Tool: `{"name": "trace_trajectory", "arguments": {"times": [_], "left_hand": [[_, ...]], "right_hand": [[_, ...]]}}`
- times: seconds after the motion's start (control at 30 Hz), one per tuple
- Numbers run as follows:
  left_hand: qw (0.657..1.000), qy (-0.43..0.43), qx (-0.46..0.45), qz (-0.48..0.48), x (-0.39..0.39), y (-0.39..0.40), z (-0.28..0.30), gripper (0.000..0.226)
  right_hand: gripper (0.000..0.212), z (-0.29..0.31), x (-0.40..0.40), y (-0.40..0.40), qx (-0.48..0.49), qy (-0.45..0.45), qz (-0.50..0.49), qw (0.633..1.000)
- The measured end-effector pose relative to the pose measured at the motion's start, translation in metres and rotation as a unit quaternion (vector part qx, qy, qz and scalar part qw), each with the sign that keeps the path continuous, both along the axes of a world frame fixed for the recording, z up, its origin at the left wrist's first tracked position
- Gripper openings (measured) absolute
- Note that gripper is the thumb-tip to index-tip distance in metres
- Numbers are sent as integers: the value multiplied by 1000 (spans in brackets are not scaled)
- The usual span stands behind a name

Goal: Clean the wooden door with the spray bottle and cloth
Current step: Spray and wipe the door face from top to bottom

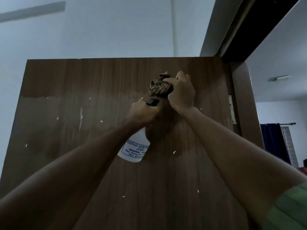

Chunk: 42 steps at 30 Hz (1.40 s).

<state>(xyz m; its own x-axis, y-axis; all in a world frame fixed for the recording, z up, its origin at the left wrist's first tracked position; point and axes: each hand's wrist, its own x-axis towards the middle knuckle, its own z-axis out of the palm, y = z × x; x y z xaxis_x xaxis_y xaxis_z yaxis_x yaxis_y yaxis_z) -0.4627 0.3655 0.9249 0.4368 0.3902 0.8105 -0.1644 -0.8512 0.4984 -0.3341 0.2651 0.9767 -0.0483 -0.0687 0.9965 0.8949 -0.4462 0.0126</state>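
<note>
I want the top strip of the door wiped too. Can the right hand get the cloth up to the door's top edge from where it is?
Probably yes. The right hand grips the cloth high on the door, and only bare wood lies between it and the top edge. The arm already looks well extended, so it may be a stretch.

Wooden door [83, 130]: dark brown with vertical grain, flecked with small white specks; a paler band crosses its upper part. Cloth [159, 88]: tan and dark brown stripes. Spray bottle [135, 146]: white translucent body, blue printed lettering inside a blue border, black trigger head. Sleeve [292, 208]: light green. Walls and ceiling [116, 27]: pale bluish grey. Curtain [272, 141]: deep navy blue. Door frame [245, 100]: brown.
</note>
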Motion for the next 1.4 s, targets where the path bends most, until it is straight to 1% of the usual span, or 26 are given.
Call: {"name": "trace_trajectory", "arguments": {"times": [0.03, 0.07, 0.13, 0.2, 0.27, 0.33, 0.4, 0.5, 0.6, 0.67, 0.7, 0.77, 0.83, 0.9, 0.93, 0.97, 1.03, 1.07, 1.1, 1.13, 1.2, 1.27, 1.3, 1.33, 1.37, 1.4], "left_hand": [[1000, -3, 1, 10, -2, 3, -3, 22], [1000, -4, 0, 20, -5, 7, -5, 23], [999, 7, 4, 37, -14, 12, -8, 25], [997, 24, 38, 55, -21, 18, -10, 29], [996, 31, 50, 63, -28, 19, -12, 32], [997, 21, 26, 75, -33, 24, -11, 34], [996, 21, 3, 88, -36, 29, -10, 32], [994, 20, -11, 104, -39, 35, -10, 31], [994, 2, -15, 104, -41, 42, -8, 31], [995, -13, -11, 101, -43, 48, -3, 30], [995, -24, -9, 92, -45, 51, 0, 28], [997, -39, -9, 62, -50, 56, 4, 24], [998, -48, -5, 43, -54, 60, 6, 23], [998, -47, 3, 35, -57, 62, 7, 22], [999, -46, 4, 29, -59, 64, 8, 22], [999, -46, 3, 20, -62, 67, 9, 22], [999, -46, 8, 9, -71, 73, 13, 25], [999, -45, 15, 10, -74, 74, 15, 26], [999, -42, 22, 13, -78, 77, 17, 26], [999, -39, 27, 12, -83, 80, 18, 25], [999, -31, 27, 2, -92, 86, 20, 27], [999, -30, 27, 1, -100, 91, 19, 30], [999, -30, 27, 7, -104, 94, 18, 31], [999, -29, 28, 13, -107, 96, 17, 31], [999, -26, 28, 16, -110, 99, 16, 32], [999, -22, 28, 13, -114, 102, 14, 31]], "right_hand": [[43, -11, -3, 5, 4, -3, 1, 1000], [38, -28, -3, 11, -14, -28, -6, 999], [45, -59, 1, 19, -96, -104, -33, 989], [52, -57, 3, 17, -147, -127, -30, 981], [53, -28, -7, 11, -139, -90, -18, 986], [57, 3, -22, 9, -115, -23, 12, 993], [59, 27, -33, 11, -105, 35, 58, 992], [69, 36, -37, 19, -121, 53, 60, 989], [69, 25, -34, 28, -93, 50, 41, 994], [65, 11, -35, 34, -78, 26, 38, 996], [62, 2, -36, 38, -87, 3, 29, 996], [57, -22, -40, 47, -135, -60, 0, 989], [59, -36, -38, 50, -191, -124, -28, 973], [62, -26, -34, 44, -221, -161, -59, 960], [63, -14, -33, 43, -218, -163, -70, 960], [64, 0, -35, 41, -200, -144, -70, 967], [64, 21, -45, 46, -117, -56, -45, 990], [62, 21, -52, 51, -74, -19, -31, 997], [58, 13, -60, 59, -50, -3, -21, 999], [53, -2, -66, 70, -52, -14, -18, 998], [47, -48, -74, 93, -121, -99, -21, 987], [47, -83, -73, 105, -214, -205, -32, 955], [50, -85, -74, 103, -245, -230, -46, 941], [52, -76, -74, 100, -254, -235, -58, 937], [55, -61, -77, 97, -237, -216, -69, 945], [58, -44, -81, 96, -193, -174, -75, 963]]}}
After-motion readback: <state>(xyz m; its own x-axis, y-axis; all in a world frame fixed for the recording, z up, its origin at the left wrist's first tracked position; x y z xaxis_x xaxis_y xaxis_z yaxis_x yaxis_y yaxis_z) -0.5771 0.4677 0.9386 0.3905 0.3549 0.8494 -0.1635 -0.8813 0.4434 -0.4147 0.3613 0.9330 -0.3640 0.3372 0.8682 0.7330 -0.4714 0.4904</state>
